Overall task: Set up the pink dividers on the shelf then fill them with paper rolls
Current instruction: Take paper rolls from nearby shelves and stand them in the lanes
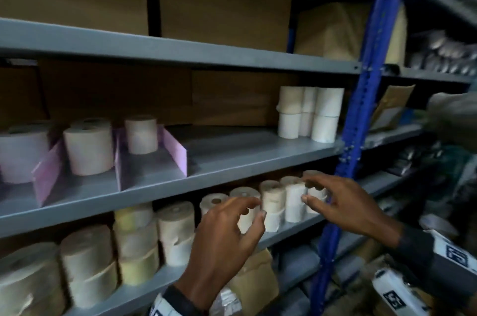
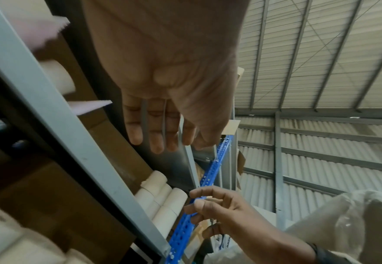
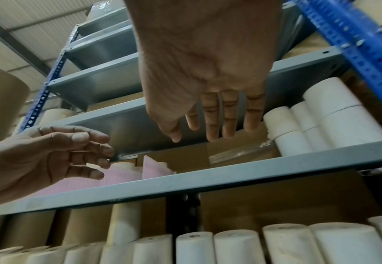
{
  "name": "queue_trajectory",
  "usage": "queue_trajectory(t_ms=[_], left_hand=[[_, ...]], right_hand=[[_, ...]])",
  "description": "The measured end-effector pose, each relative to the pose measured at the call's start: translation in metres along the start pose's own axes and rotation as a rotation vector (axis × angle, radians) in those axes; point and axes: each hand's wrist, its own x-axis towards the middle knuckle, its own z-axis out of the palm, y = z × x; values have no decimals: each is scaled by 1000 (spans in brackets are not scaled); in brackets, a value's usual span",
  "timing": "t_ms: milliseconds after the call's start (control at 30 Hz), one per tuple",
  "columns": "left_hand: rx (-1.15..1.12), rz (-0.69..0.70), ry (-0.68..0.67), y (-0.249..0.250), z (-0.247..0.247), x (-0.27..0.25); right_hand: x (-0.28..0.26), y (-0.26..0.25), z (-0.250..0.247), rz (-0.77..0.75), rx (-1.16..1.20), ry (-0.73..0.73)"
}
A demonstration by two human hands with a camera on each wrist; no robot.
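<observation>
Pink dividers [image 1: 175,148] stand on the grey middle shelf [image 1: 232,161] at the left, forming bays. Paper rolls [image 1: 89,150] sit between them, one small roll [image 1: 142,133] in the rightmost bay. On the shelf below is a row of paper rolls [image 1: 273,202]. My left hand [image 1: 247,210] and right hand [image 1: 309,189] hover in front of that row with fingers loosely spread and nothing held. The left wrist view shows the left hand [image 2: 160,141] empty, and the right wrist view shows the right hand [image 3: 208,132] empty. Pink dividers [image 3: 156,169] show above the shelf edge.
A stack of white rolls [image 1: 309,114] stands at the right end of the middle shelf. Cardboard boxes [image 1: 219,6] fill the top shelf. A blue perforated upright [image 1: 361,99] borders the bay on the right. Brown wrapped packages [image 1: 250,279] lie below.
</observation>
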Motion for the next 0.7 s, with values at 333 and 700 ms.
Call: queue_trajectory(t_ms=[333,700], left_hand=[[25,63,-117,18,105,161],[93,12,-299,-22,154,348]], right_hand=[[73,124,-36,115,100,68],[206,186,-36,73,216,163]])
